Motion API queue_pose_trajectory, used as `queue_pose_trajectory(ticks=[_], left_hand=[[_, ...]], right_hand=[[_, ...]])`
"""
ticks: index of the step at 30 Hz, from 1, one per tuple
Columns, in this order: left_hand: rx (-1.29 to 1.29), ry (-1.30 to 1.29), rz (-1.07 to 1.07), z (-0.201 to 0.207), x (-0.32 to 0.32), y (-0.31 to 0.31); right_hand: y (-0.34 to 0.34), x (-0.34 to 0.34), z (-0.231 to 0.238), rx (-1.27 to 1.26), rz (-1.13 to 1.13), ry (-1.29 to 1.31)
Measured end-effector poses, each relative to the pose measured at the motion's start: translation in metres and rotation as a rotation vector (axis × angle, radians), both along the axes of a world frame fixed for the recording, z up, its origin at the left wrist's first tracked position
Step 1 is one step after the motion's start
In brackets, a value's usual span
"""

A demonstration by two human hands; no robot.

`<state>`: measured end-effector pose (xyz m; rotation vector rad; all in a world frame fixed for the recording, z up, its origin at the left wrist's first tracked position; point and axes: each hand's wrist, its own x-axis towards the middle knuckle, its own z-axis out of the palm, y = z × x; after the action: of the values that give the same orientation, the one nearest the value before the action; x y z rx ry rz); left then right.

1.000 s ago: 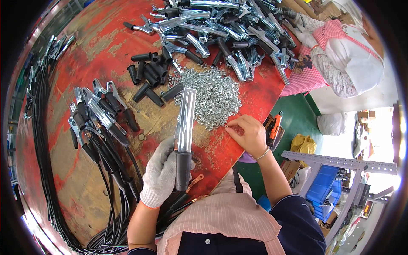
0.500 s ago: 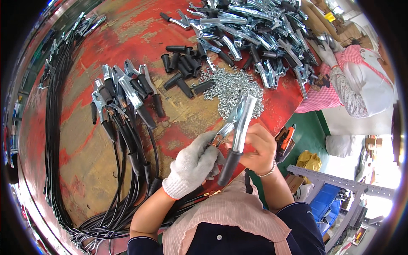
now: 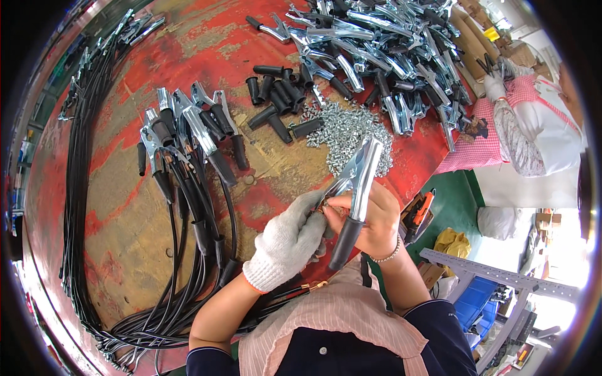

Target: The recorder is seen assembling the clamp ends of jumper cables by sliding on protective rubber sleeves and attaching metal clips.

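A silvery metal spring clamp [image 3: 365,178] with a black handle sleeve [image 3: 347,243] stands tilted over the table's near edge. My left hand [image 3: 290,235], in a white knitted glove, is closed around the clamp's lower part, where a bit of copper shows. My bare right hand [image 3: 374,219], with a beaded bracelet at the wrist, is behind the sleeved handle. Its thumb and forefinger are pinched at the copper joint beside the gloved fingertips. Whatever small part lies between them is too hidden to make out.
Small metal fasteners [image 3: 351,135] are heaped just beyond my hands, beside loose black sleeves [image 3: 276,91]. A large clamp pile [image 3: 389,50] lies at the back right. Cabled clamps [image 3: 194,131] and a long cable bundle [image 3: 78,188] lie left. A co-worker's gloved hand [image 3: 494,86] is far right.
My right thumb and forefinger have come left onto the copper joint, next to the gloved fingers. The clamp has turned slightly, its sleeved handle shifting right. The co-worker's hand has moved too.
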<state>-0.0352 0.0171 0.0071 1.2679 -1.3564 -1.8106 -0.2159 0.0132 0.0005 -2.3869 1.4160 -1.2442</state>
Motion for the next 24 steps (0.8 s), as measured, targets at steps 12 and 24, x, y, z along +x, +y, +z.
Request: queue_pose_trajectory(ticks=[12,24], left_hand=[[0.054,0.059,0.019,-0.001,-0.003,0.001],[-0.039,0.005,0.016,0.006,-0.003,0.001]], right_hand=[[0.003,-0.002,-0.013,0.036,0.017,-0.14],[0.003,0.002,-0.02,0.045,-0.021,-0.176]])
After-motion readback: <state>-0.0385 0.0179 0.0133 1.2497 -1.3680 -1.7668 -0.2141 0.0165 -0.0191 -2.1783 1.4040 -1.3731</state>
